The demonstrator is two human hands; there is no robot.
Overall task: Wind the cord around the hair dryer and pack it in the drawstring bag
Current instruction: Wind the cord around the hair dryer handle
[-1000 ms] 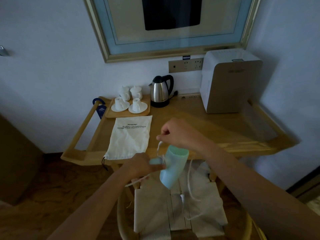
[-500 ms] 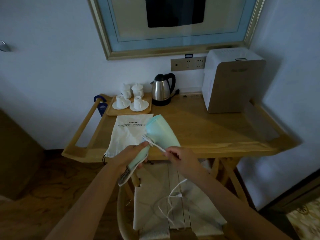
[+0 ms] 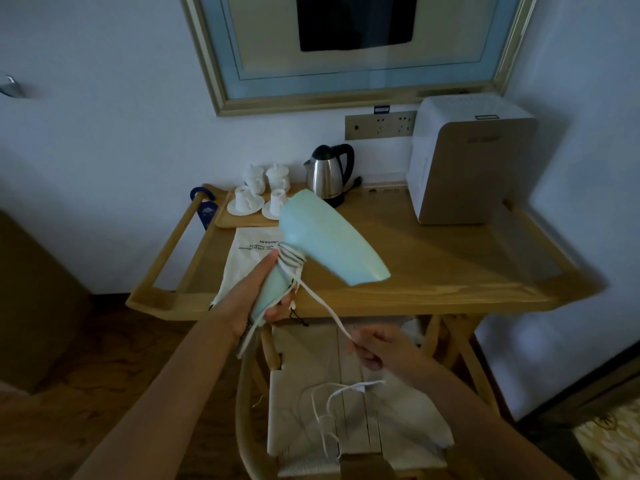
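Note:
My left hand (image 3: 258, 299) grips the handle of a mint-green hair dryer (image 3: 329, 237), held above the table's front edge with its barrel pointing right. Several turns of white cord (image 3: 320, 301) wrap the top of the handle. From there the cord runs taut down to my right hand (image 3: 377, 346), which pinches it. The loose end with the plug dangles below over the chair. The white drawstring bag (image 3: 244, 258) lies flat on the wooden table (image 3: 450, 268), partly hidden behind the dryer and my left hand.
A wooden tray of white cups (image 3: 249, 202), a steel kettle (image 3: 329, 174) and a white box appliance (image 3: 471, 161) stand at the table's back. A chair with a pale woven seat (image 3: 356, 417) sits right below my hands. Raised wooden rails flank the table.
The dryer has been turned barrel-up and lifted higher, more cord is wound on the handle, and my right hand has moved down and right, pulling the cord taut.

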